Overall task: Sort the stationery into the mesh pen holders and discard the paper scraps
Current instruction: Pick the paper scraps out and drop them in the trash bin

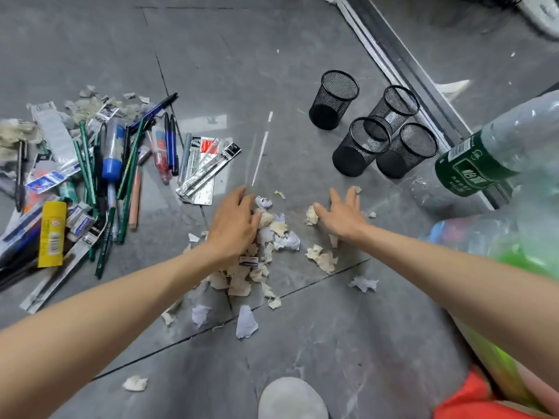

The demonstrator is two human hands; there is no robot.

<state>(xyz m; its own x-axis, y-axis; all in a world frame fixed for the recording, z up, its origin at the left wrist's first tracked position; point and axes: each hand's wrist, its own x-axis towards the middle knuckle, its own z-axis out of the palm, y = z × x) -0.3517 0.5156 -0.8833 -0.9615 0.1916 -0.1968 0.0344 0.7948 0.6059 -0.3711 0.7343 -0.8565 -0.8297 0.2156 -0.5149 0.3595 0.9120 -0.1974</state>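
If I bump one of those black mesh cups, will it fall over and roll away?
Probably. The mesh cups look empty and are thin see-through wire, so they are likely light and easy to tip. They are round and narrower at the bottom, so a fallen one would likely roll in a curve. Three stand close together, so one might knock its neighbours.

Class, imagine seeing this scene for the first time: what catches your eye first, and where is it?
The left hand and right hand reach into torn paper scraps at centre floor. A jumbled stationery pile sprawls at left, and four black mesh pen holders cluster at upper right.
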